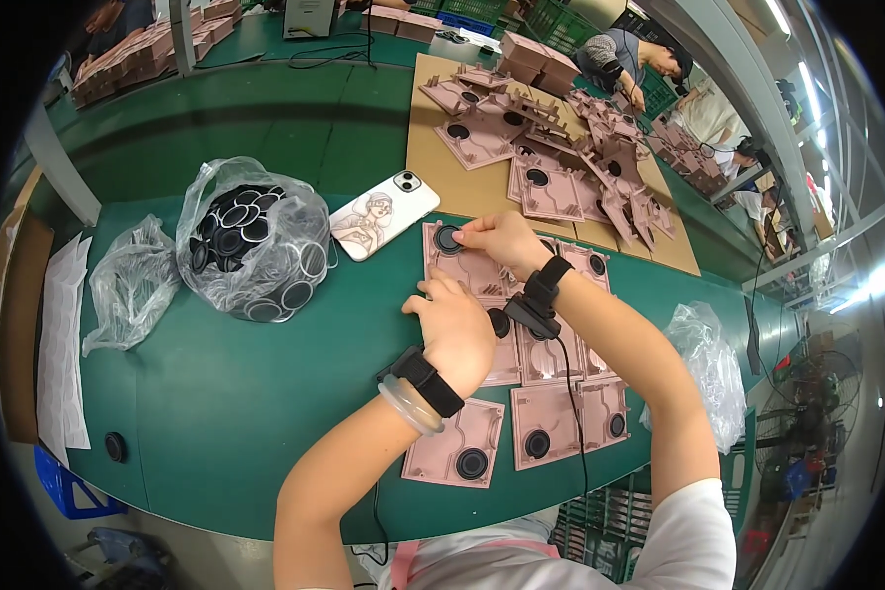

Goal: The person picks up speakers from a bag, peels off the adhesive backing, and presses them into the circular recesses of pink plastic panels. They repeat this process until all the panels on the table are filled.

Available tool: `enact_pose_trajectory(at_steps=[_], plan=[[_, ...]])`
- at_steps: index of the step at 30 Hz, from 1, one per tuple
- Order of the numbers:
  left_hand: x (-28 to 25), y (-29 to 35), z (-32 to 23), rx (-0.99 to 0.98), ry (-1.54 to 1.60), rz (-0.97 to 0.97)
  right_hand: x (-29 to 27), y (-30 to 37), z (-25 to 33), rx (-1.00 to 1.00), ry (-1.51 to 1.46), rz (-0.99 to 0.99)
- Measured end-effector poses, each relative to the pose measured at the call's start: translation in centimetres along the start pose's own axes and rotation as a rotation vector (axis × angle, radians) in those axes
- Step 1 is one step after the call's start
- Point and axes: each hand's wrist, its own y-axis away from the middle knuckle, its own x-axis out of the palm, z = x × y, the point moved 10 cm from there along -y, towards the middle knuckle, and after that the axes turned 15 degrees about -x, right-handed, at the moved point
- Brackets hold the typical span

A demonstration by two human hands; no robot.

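Observation:
My right hand (502, 242) has its thumb and fingertips pinched at the edge of a black round disc (448, 239), which lies in the upper left corner of a pink plastic panel (474, 273). Next to it, my left hand (454, 323) rests with fingers apart on that panel's lower left part, hiding some of it. More pink panels (545, 403) lie in rows under and beside my arms, several with a black ringed disc (472, 462) in one corner. Both wrists wear black straps; a cabled black device (532, 313) sits on the right one.
Left of my hands stand a clear bag of black discs (251, 241), a crumpled plastic bag (136, 285) and a phone (384, 216). A loose disc (115, 446) lies near the left edge. Piled panels (551, 147) cover cardboard (674, 241) at the back; co-workers sit beyond.

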Motion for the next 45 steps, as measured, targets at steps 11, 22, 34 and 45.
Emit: enact_pose_trajectory(at_steps=[11, 22, 34, 45], plan=[[-0.4, 0.0, -0.1, 0.021, -0.015, 0.038, -0.1, 0.4, 1.1, 0.02, 0.128, 0.005], [0.1, 0.0, -0.1, -0.01, -0.021, 0.003, 0.0, 0.7, 6.3, -0.309, 0.693, -0.066], [-0.6, 0.0, 0.5, 0.025, 0.002, 0.08, -2.7, -1.0, 8.1, -0.322, 0.536, 0.031], [-2.3, -4.8, 1.9, 0.116, 0.18, -0.197, -0.1, 24.2, 8.2, 0.028, -0.346, 0.5]])
